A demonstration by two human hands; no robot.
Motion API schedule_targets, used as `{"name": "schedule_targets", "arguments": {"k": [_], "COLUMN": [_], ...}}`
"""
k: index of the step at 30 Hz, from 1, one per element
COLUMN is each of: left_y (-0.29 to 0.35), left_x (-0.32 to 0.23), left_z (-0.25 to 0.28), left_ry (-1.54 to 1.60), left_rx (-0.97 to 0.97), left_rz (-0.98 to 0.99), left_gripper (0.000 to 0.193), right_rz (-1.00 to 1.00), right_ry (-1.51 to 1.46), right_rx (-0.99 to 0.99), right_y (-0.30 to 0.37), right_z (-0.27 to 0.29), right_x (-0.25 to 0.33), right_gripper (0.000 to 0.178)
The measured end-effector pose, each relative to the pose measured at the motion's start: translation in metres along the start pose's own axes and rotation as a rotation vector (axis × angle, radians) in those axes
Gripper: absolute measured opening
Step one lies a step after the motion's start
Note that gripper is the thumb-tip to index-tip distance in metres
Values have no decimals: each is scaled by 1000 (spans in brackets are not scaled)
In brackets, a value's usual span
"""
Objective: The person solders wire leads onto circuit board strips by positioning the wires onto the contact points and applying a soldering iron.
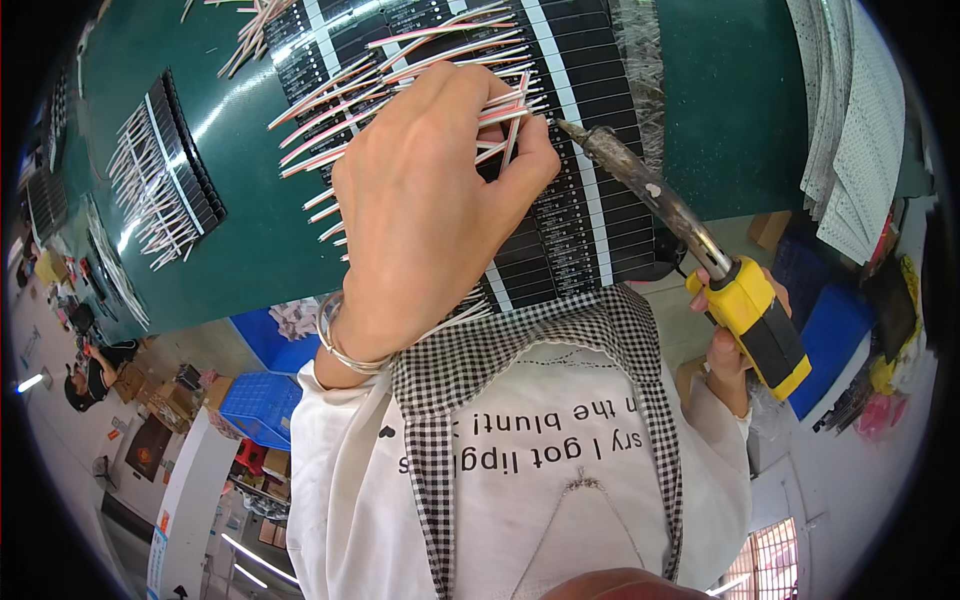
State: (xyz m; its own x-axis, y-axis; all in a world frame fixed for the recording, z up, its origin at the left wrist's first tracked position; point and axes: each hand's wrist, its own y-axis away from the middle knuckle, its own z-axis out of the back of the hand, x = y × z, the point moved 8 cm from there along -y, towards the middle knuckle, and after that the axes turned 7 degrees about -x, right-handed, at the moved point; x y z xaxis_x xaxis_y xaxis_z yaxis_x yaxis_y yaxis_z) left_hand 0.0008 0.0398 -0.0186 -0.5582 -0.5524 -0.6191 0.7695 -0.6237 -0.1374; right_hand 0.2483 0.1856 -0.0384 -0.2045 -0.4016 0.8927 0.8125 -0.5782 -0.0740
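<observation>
My left hand (425, 175) pinches a small bundle of thin red-and-white wires (508, 112) between thumb and fingers. Below it lie rows of narrow black circuit boards (590, 80), crossed by pale strips. More red-and-white wires (315, 158) fan out leftward from the boards, partly covered by my hand. My right hand (728, 352) grips the handle of a yellow-and-black soldering gun (765, 325). Its long metal barrel slants up and left, and the tip ends just right of my left thumb, close to the wire ends. Whether the tip touches a board, I cannot tell.
On the green table (250, 250) at the left lies another batch of wired black boards (165, 165). Perforated white sheets (850, 130) hang over the right edge. A blue crate (260, 408) stands below the table at left; a person (90, 380) is farther off.
</observation>
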Motion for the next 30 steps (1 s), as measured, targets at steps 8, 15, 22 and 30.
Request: {"name": "schedule_targets", "arguments": {"k": [8,15,22,30], "left_y": [0,-2,-2,1], "left_x": [0,2,0,1], "left_z": [0,0,0,1], "left_ry": [7,20,28,44], "left_rx": [-2,-1,10,-36], "left_rz": [7,20,31,18], "left_gripper": [15,15,14,14], "right_rz": [38,39,38,31], "right_ry": [2,29,-78,-72], "right_rx": [4,13,-60,-77], "right_y": [-3,4,8,2], "right_z": [-1,2,8,6], "right_x": [4,-1,-7,-3], "right_gripper": [74,78,58,56]}}
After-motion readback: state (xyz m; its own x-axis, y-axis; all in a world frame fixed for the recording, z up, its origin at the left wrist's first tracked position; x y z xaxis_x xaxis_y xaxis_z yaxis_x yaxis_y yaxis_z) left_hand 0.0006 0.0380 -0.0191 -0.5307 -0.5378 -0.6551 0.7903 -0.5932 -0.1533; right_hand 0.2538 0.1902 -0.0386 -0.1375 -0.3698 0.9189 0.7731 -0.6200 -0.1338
